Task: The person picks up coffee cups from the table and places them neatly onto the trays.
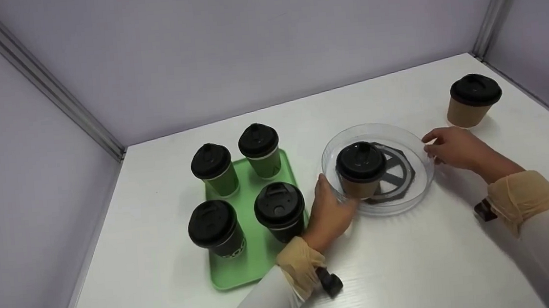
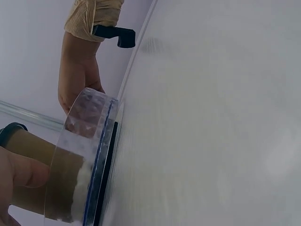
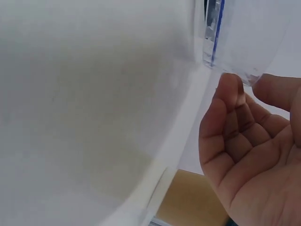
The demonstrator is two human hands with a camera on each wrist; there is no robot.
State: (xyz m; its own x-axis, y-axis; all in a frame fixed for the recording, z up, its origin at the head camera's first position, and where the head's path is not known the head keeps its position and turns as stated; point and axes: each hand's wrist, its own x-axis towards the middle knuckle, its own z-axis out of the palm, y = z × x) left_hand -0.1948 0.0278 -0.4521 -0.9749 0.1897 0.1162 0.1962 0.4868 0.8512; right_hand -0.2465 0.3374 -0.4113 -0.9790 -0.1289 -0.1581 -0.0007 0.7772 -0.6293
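A paper cup [image 1: 363,169] with a brown sleeve and black lid stands inside a clear round dish [image 1: 408,204]. My left hand [image 1: 332,213] is at the dish's near left rim, right beside that cup. Its fingers are spread apart, and the thumb [image 2: 29,170] overlaps the cup in the left wrist view; the other fingers are mostly hidden there. At the dish's right rim my right hand [image 1: 458,148] pinches the clear edge between its thumb and curled fingertips. Under the clear floor shows a dark spoked pattern [image 1: 393,171].
A green tray [image 1: 256,265] holds several black-lidded cups, green ones [image 1: 222,180] at the back and dark ones [image 1: 279,212] in front. Another brown cup [image 1: 469,107] stands on the white table [image 1: 160,192] beyond my right hand. Pale walls [image 1: 265,42] rise behind and at both sides.
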